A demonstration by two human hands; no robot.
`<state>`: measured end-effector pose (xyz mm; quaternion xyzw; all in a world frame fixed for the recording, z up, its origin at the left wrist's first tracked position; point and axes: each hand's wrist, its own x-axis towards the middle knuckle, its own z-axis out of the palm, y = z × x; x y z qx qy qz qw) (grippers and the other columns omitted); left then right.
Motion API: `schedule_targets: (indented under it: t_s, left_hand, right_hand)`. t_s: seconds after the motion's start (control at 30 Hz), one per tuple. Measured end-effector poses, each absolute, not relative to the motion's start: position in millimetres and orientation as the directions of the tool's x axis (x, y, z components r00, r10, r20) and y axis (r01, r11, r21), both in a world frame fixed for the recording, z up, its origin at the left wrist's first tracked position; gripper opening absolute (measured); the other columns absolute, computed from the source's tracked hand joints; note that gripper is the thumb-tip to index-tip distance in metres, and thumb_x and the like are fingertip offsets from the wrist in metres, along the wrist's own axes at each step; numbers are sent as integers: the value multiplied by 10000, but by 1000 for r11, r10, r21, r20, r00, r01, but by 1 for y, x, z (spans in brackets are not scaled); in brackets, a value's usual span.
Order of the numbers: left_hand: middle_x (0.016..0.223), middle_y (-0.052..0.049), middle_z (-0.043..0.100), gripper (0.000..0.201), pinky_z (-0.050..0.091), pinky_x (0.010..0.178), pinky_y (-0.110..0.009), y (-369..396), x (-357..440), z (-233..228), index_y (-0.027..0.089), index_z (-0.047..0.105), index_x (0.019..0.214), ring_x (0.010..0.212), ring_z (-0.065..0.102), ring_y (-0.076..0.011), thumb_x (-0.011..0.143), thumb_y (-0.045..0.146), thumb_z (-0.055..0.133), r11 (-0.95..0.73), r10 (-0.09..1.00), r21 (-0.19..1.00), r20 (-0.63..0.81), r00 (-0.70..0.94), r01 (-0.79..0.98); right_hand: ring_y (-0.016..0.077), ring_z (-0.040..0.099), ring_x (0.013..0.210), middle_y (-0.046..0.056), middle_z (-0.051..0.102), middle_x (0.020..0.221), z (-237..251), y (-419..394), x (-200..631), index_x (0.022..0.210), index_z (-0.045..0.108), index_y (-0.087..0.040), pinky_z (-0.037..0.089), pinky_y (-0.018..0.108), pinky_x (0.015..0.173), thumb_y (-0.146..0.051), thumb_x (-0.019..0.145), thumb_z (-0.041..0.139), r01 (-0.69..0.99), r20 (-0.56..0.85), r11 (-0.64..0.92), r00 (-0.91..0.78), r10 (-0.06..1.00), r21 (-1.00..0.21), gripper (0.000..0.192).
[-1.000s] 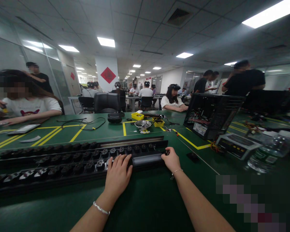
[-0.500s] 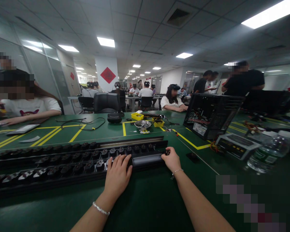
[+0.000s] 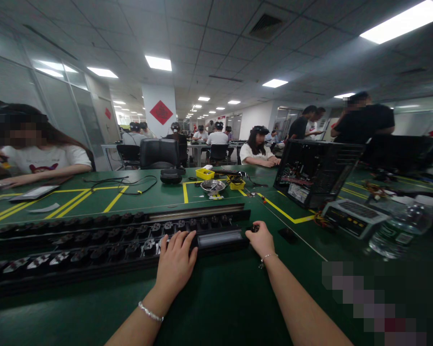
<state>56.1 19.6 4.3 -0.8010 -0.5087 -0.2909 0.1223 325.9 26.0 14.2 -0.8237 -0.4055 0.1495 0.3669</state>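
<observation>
On the green desk, your left hand lies flat, released, on the black socket strip; your right hand pinches its end. Beyond, a yellow bin, contents unclear.

Across my green table stands an open computer case, with a keypad device and a water bottle just right of it. Farther back I see two yellow bins, a metal bowl and a black cable. A person in a white shirt sits at my left.
</observation>
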Motion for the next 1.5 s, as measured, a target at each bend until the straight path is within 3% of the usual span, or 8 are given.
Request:
schedule_targets:
  t_s: [0.1, 0.3, 0.63, 0.97, 1.17, 1.5]
  left_hand:
    - [1197, -55, 576, 411, 199, 1050, -513, 20, 56, 5, 285, 468, 1251, 1168, 455, -237, 853, 341, 384, -454, 744, 101, 589, 315, 885]
    - [1200, -52, 574, 407, 198, 1050, -511, 19, 56, 6, 281, 467, 1248, 1170, 455, -238, 857, 344, 373, -451, 747, 95, 584, 318, 887]
    - [1211, -52, 566, 408, 186, 1051, -511, 19, 55, 6, 278, 456, 1253, 1179, 443, -234, 867, 354, 352, -451, 760, 104, 565, 320, 887]
    - [1203, -44, 571, 407, 194, 1052, -504, 18, 56, 7, 274, 459, 1254, 1171, 451, -229, 864, 345, 367, -446, 752, 82, 575, 323, 891]
    - [1203, -41, 572, 408, 195, 1050, -506, 19, 55, 6, 278, 458, 1254, 1172, 450, -230, 863, 352, 369, -444, 754, 86, 574, 321, 892]
    - [1197, -49, 577, 409, 203, 1044, -508, 20, 55, 4, 281, 466, 1251, 1165, 458, -235, 856, 352, 381, -449, 742, 84, 589, 319, 890]
  right_hand:
    - [185, 614, 746, 73, 640, 912, 17, 21, 336, 1081, 489, -216, 450, 265, 620, -336, 708, 529, 583, 71, -454, 662, 746, -674, 394]
    - [197, 605, 666, 100, 639, 929, 26, 11, 351, 1167, 442, -205, 453, 295, 568, -330, 736, 505, 534, -41, -532, 680, 732, -657, 453]
    - [196, 603, 656, 103, 634, 897, 15, 12, 363, 1157, 456, -187, 472, 298, 565, -286, 732, 522, 569, -5, -504, 659, 752, -650, 441]
    - [244, 549, 1005, 111, 595, 1058, 13, 15, 369, 1105, 517, -180, 463, 337, 809, -319, 753, 477, 689, 19, -564, 641, 767, -455, 380]
    - [272, 460, 1143, 118, 469, 1267, 8, 14, 371, 1199, 479, -191, 455, 374, 883, -304, 744, 483, 704, 80, -527, 631, 771, -477, 470]
    - [294, 446, 1145, 135, 447, 1285, 10, 11, 369, 1292, 396, -196, 477, 405, 836, -264, 748, 459, 703, 131, -520, 646, 752, -486, 552]
